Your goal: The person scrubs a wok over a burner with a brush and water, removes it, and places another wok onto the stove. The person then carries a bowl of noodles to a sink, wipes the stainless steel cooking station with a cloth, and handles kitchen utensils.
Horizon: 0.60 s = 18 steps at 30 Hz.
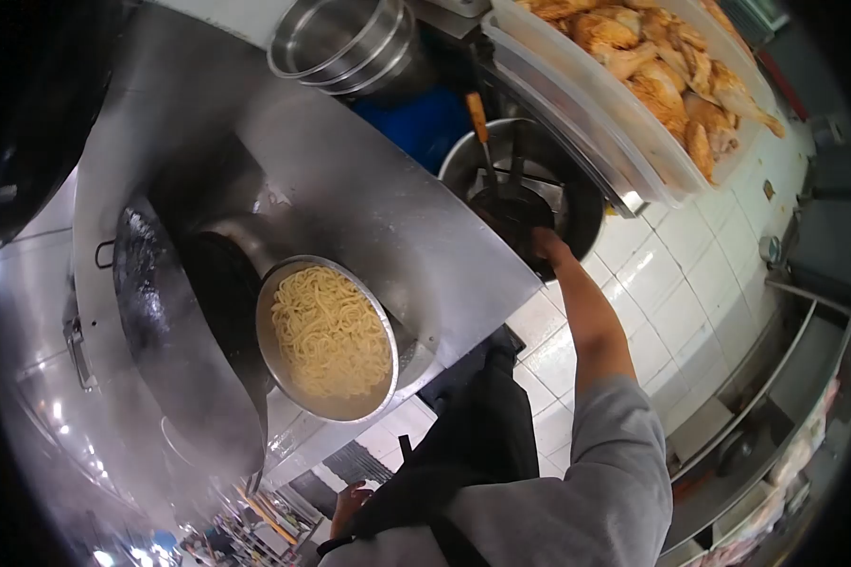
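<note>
At far left, a large, round, dark-grey metal pan (184, 350) stands tilted amid steam at the grey steel counter (407, 213). Just beside it, a round silver metal bowl (267, 321) contains pale yellow noodles (331, 331). Below, the left hand (353, 499) is lowered near the black clothing (477, 425); its grip cannot be determined. Next, a wooden-handled metal utensil (478, 118) leans inside a deep, round stainless-steel pot (583, 217). The right hand (548, 247) reaches into this pot, at a dark, round object (511, 203); whether the fingers pinch it cannot be determined. Farther right, a translucent plastic tub (586, 109) holds orange-brown chicken pieces (657, 94)
</note>
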{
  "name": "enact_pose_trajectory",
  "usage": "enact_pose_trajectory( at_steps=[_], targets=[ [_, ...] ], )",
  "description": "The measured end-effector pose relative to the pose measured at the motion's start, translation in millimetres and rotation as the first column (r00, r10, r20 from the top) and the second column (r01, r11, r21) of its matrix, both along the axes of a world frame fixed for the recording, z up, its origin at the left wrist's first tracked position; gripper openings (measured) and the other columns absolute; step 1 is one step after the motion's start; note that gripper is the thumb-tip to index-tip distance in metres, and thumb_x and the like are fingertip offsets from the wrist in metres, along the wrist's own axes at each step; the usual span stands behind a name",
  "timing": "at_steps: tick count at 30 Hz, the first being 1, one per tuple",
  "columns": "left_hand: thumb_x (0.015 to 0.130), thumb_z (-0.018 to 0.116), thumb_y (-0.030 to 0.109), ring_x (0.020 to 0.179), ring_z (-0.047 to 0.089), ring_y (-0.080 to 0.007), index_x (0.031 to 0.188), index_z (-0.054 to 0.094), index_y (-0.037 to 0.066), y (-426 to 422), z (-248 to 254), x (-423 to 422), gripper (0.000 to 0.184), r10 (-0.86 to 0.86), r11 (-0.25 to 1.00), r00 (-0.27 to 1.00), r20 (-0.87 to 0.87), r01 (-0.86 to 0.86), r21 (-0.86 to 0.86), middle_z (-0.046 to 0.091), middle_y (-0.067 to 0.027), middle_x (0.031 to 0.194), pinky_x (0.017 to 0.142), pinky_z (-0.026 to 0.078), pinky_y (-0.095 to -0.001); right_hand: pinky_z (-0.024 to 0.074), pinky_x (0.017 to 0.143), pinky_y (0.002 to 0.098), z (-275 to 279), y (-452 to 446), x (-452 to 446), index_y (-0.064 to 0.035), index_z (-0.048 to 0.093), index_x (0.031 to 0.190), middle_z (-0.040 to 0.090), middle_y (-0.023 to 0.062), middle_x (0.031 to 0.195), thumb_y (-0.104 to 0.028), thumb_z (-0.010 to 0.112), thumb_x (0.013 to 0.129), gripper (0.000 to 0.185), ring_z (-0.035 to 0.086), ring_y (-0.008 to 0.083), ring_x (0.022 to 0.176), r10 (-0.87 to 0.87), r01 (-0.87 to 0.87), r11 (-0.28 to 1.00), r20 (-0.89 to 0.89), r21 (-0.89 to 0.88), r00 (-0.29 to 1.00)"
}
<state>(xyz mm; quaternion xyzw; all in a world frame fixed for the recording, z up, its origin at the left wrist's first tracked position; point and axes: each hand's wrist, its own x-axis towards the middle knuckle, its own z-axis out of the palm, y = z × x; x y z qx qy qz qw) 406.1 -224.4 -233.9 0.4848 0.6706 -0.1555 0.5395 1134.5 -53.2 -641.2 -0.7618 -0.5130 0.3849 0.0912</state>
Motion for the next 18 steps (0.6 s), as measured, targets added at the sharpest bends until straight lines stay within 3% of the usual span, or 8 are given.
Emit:
enact_pose_trajectory(
  at_steps=[2, 4, 7, 8, 10, 12, 14, 18],
  targets=[
    [0.085, 0.068, 0.003, 0.088, 0.068, -0.0177, 0.125, 0.051, -0.004, -8.6, -0.4, 1.2, 0.044, 0.247, 0.968, 0.968, 0.050, -0.244, -0.053, 0.071, -0.0142, 0.096, 0.076, 0.055, -0.0317, 0.0495, 0.092, 0.0446, -59.3, 4.0, -1.3, -0.0040, 0.061, 0.116, 0.063, 0.0251, 0.114, -0.019, 0.062, 0.078, 0.040, 0.060, 0.0377, 0.109, -0.028, 0.027, 1.000, -0.099, -0.014, 0.995],
    [0.084, 0.067, 0.000, 0.087, 0.067, -0.0167, 0.125, 0.051, -0.003, -22.0, -1.6, -10.9, 0.043, 0.576, 0.810, 0.815, 0.055, -0.561, -0.170, 0.072, -0.0118, 0.094, 0.077, 0.055, -0.0314, 0.0482, 0.093, 0.0439, -93.6, 3.2, -10.6, -0.0035, 0.060, 0.119, 0.061, 0.0262, 0.117, -0.023, 0.062, 0.079, 0.044, 0.060, 0.0364, 0.111, -0.161, 0.154, 0.987, -0.181, -0.051, 0.970],
    [0.086, 0.065, 0.000, 0.086, 0.067, -0.0162, 0.126, 0.051, -0.002, -36.9, -7.9, -22.0, 0.043, 0.203, 0.979, 0.974, 0.102, -0.200, -0.037, 0.072, -0.0093, 0.091, 0.077, 0.054, -0.0310, 0.0489, 0.091, 0.0430, -76.6, 16.7, -15.1, -0.0031, 0.061, 0.116, 0.062, 0.0262, 0.115, -0.023, 0.060, 0.080, 0.041, 0.061, 0.0360, 0.109, -0.179, 0.145, 0.979, -0.269, -0.141, 0.946],
    [0.088, 0.062, 0.002, 0.085, 0.067, -0.0149, 0.125, 0.052, -0.002, -36.9, -4.5, -14.7, 0.038, 0.126, 0.990, 0.991, -0.034, -0.128, -0.058, 0.071, -0.0082, 0.091, 0.076, 0.054, -0.0296, 0.0491, 0.091, 0.0426, -67.7, 18.7, -15.9, -0.0030, 0.061, 0.115, 0.062, 0.0262, 0.115, -0.024, 0.060, 0.081, 0.040, 0.061, 0.0359, 0.108, -0.163, 0.117, 0.978, -0.285, -0.170, 0.944],
    [0.089, 0.062, 0.003, 0.083, 0.068, -0.0166, 0.123, 0.054, -0.002, -48.1, -30.0, -42.5, 0.035, -0.218, 0.973, 0.975, 0.046, 0.213, 0.093, 0.071, -0.0100, 0.092, 0.074, 0.054, -0.0294, 0.0495, 0.090, 0.0420, -45.5, 24.0, -15.7, -0.0028, 0.062, 0.113, 0.062, 0.0261, 0.114, -0.024, 0.059, 0.081, 0.039, 0.062, 0.0357, 0.106, -0.127, 0.057, 0.973, -0.311, -0.226, 0.942],
    [0.089, 0.062, 0.004, 0.082, 0.068, -0.0186, 0.121, 0.055, -0.002, -55.6, -29.3, -46.9, 0.034, -0.116, 0.991, 0.990, 0.080, 0.110, 0.078, 0.070, -0.0121, 0.094, 0.071, 0.054, -0.0296, 0.0499, 0.088, 0.0414, -19.5, 23.9, -12.1, -0.0025, 0.063, 0.112, 0.063, 0.0261, 0.113, -0.025, 0.058, 0.082, 0.038, 0.063, 0.0354, 0.104, -0.077, -0.014, 0.961, -0.316, -0.275, 0.945],
    [0.089, 0.062, 0.004, 0.082, 0.069, -0.0209, 0.120, 0.056, -0.002, -43.6, -12.6, -15.7, 0.033, 0.430, 0.900, 0.901, 0.055, -0.422, -0.111, 0.069, -0.0146, 0.097, 0.068, 0.054, -0.0304, 0.0503, 0.087, 0.0407, 16.3, 18.6, -3.8, -0.0023, 0.064, 0.110, 0.063, 0.0261, 0.112, -0.025, 0.057, 0.082, 0.036, 0.063, 0.0352, 0.103, -0.009, -0.091, 0.945, -0.300, -0.315, 0.954],
    [0.088, 0.064, 0.010, 0.080, 0.069, -0.0228, 0.123, 0.056, -0.001, -17.1, 11.0, 21.8, 0.037, 0.251, 0.966, 0.959, -0.134, -0.257, -0.026, 0.068, -0.0146, 0.097, 0.060, 0.053, -0.0328, 0.0510, 0.083, 0.0400, 132.1, 8.9, 30.5, 0.0005, 0.065, 0.107, 0.065, 0.0246, 0.106, -0.027, 0.060, 0.080, 0.039, 0.065, 0.0333, 0.096, 0.275, -0.304, 0.904, -0.138, -0.301, 0.952]
  ],
)
